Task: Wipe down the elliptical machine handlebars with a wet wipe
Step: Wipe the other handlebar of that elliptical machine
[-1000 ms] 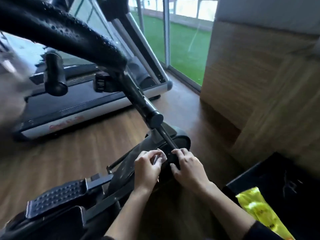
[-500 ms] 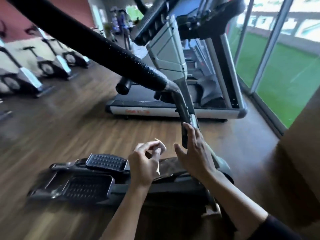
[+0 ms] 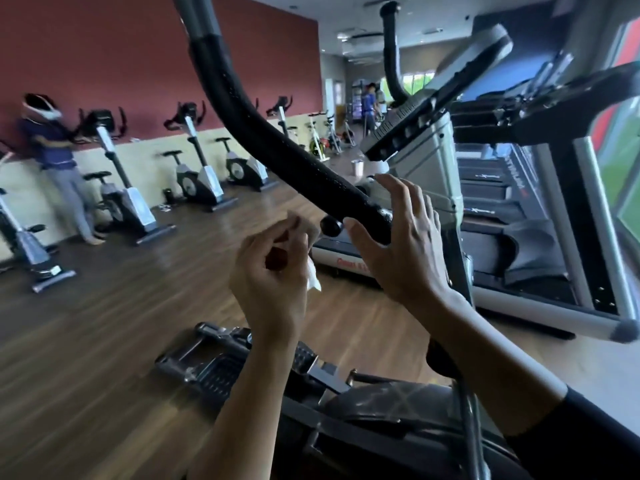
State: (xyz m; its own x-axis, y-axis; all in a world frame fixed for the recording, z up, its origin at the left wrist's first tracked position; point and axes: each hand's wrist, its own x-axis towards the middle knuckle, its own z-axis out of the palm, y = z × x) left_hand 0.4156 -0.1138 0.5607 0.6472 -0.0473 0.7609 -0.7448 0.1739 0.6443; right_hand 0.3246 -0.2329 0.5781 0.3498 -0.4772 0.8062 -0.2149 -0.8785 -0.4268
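While the left grip [image 3: 270, 271] pinches the wipe [image 3: 313, 278], the right grip [image 3: 405, 251] is spread beside the handlebar [image 3: 277, 140].

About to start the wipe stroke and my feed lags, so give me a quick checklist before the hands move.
1. Left hand holding the wipe: ok, pinched in its fingers.
2. The wipe touching the handlebar: not ok, apart from it.
3. Right hand gripping the handlebar: not ok, fingers open at its lower end.
4. The handlebar unobstructed: ok.
5. The wipe wet enough: cannot tell.
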